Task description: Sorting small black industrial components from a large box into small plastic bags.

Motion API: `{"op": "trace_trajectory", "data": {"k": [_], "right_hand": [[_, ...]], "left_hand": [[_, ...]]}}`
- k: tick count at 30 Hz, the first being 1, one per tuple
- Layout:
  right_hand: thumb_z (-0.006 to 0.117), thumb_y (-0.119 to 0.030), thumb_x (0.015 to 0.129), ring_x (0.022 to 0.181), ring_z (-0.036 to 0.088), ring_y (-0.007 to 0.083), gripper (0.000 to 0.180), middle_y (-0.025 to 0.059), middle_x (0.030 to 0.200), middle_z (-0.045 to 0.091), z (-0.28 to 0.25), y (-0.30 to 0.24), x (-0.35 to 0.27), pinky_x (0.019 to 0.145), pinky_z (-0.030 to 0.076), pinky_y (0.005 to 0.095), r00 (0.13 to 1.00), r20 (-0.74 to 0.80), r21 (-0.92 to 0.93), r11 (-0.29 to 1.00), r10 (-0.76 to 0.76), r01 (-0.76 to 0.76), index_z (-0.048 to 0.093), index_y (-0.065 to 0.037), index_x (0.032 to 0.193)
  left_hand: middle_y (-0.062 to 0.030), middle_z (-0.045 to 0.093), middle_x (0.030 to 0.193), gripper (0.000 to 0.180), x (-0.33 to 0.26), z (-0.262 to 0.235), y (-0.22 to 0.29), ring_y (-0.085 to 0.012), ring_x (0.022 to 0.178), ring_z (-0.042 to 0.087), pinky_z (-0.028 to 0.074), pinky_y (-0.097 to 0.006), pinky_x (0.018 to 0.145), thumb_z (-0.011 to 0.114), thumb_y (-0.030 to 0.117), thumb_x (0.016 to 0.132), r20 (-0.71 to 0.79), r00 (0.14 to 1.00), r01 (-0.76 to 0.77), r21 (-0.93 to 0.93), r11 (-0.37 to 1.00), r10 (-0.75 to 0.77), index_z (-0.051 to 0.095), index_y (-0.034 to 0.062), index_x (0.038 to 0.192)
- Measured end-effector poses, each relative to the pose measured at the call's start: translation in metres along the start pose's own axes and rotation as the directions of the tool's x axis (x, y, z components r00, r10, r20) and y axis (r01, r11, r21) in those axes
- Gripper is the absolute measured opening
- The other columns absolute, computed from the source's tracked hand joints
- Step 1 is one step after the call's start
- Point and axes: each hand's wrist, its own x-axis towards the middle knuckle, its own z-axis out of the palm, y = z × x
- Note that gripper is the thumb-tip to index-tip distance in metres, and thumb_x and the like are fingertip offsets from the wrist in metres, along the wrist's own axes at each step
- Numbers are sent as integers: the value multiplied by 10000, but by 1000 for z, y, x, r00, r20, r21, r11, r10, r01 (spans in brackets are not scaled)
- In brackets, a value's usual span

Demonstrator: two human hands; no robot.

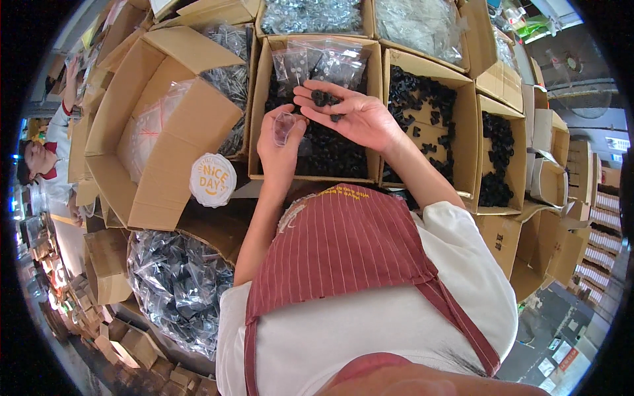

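Pcs [323,98]: small, blk, moulded-looking; irregular, stubby outline; matt to faint sheen; a few in a loose cluster, exact qty n/a (overlapping); loc.: on fingers of R hand [360,115], above centre box [261,72]; grip: half-open, palm up, fingers extended under pcs, not closed over them.

Bag [282,127]: small, transp., thin film, creased, glossy w/ skin tone showing thru; loc.: L hand [281,150], just beside R hand fingertips, over same box; grip: narrow, bag pinched betw. thumb & fingers; contents, if any, can't tell.

Centre box: brown cdbd, open top; blk stock [337,155] heaped in near part, similar look to pcs; packed bags [343,66] at far end, transp. w/ pale round spots & reddish top edge.

Adj. R.: wide box [467,132], blk stock mostly along sides, bare cdbd mid; beyond it, narrow box [518,142], also blk stock.

Adj. L.: carton [178,158], flaps up, clear film bags inside; round tag [213,180], white w/ yellow print, at its near R. corner.

Lower L.: bag heap [181,284], shiny, dark contents; far L.: co-worker [56,158], white top.
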Motion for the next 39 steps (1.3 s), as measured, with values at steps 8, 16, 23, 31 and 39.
{"op": "trace_trajectory", "data": {"k": [8,16,23,31,39], "right_hand": [[424,142,804,1397,411,379,630,294,1478,396,-11,0,3,1205,351,440,1000,29,19,1000,-3,2,357,139,1430],[458,-95,1040,1351,471,381,446,288,1449,439,-16,2,5,1154,428,428,989,-142,-25,999,-33,30,389,144,1410],[498,-155,1050,1168,595,301,391,226,1286,560,-21,5,8,1023,531,361,960,-281,-31,999,-17,9,477,109,1337],[604,-380,1002,494,424,102,347,46,769,566,17,10,19,438,264,229,986,-160,-142,988,45,-68,538,-91,822],[576,-261,996,662,505,147,423,45,692,540,42,37,29,626,386,283,971,-2,-616,766,-239,187,526,-31,644]], "left_hand": [[-79,663,1026,332,2,-3,-6,-132,962,635,501,-274,878,655,17,927,14,1000,17,-11,1000,-17,549,-15,1240],[-80,674,1020,336,2,-3,-10,-132,960,632,498,-274,873,665,26,923,36,999,34,-16,999,-34,546,-17,1234],[-52,685,976,335,1,-5,-11,-119,928,641,501,-273,868,696,37,881,49,999,16,119,993,-22,587,16,1197],[-76,700,982,350,-1,0,-1,-139,919,663,514,-289,851,741,46,805,235,965,54,245,968,-113,625,20,1135],[-64,698,996,356,-3,-3,9,-135,929,667,521,-288,843,778,48,808,232,963,114,104,988,-136,620,-16,1120]]}}
